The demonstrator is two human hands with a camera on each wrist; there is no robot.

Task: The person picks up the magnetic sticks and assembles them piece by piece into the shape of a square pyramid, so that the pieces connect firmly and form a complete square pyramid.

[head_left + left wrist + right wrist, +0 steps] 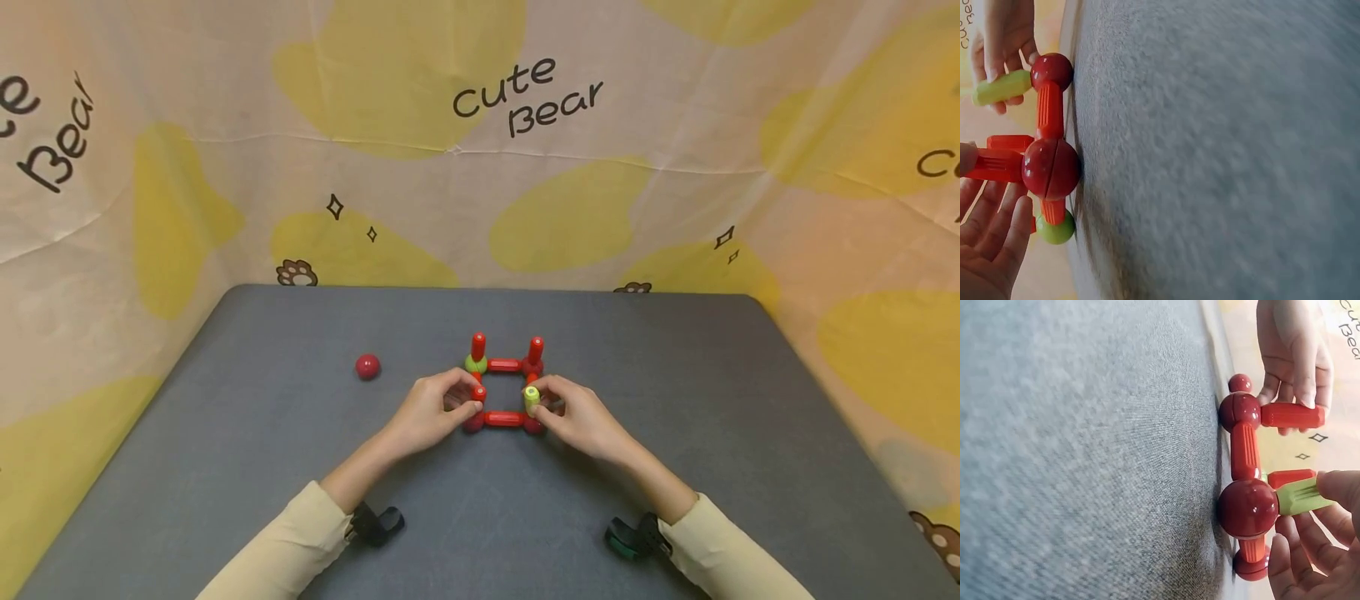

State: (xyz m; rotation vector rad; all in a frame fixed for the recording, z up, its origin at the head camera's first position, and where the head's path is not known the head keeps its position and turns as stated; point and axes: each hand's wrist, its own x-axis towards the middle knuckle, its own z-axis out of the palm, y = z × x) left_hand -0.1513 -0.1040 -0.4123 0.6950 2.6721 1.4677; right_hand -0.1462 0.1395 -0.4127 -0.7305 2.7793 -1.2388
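Observation:
A square frame of red rods and balls lies on the grey table. Its far left corner is a green ball [476, 365]; the other corners are red balls. Red rods [478, 346] stand upright on both far corners. My left hand [435, 410] pinches an upright red rod [999, 165], which meets the near left red ball [1051, 169]. Between thumb and fingers, my right hand [587, 418] holds a yellow-green rod [1302, 497] touching the near right red ball [1247, 509]. A red rod [505, 418] joins these two near balls.
One loose red ball [367, 367] lies on the table [262, 400], left of the frame. A patterned cloth [420, 200] hangs behind the table's far edge and along its sides. Dark devices [378, 525] are strapped at both wrists.

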